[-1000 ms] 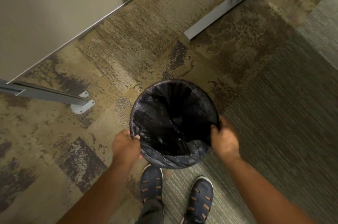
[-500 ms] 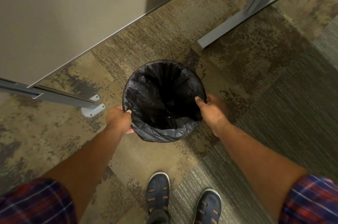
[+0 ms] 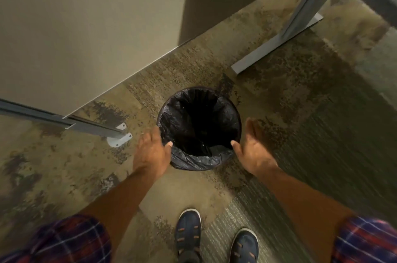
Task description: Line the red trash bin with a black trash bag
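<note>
A round trash bin stands upright on the carpet, and a black trash bag point(image 3: 198, 160) lines it and is folded over its whole rim, so none of the red bin shows. My left hand point(image 3: 151, 151) hovers at the bin's left side with fingers spread, its thumb near the rim. On the bin's right side my right hand point(image 3: 252, 147) is held palm inward with fingers apart. Neither hand grips the bag or the bin.
A beige partition wall point(image 3: 86, 26) runs along the left and back, with a grey metal foot point(image 3: 117, 137) just left of the bin. A second grey metal foot point(image 3: 275, 48) lies behind the bin to the right. My two blue shoes point(image 3: 189, 234) are below.
Both hands held the bin by its rim and carried it forward, away from my feet. It now stands on the carpet, and both hands have let go and opened.
</note>
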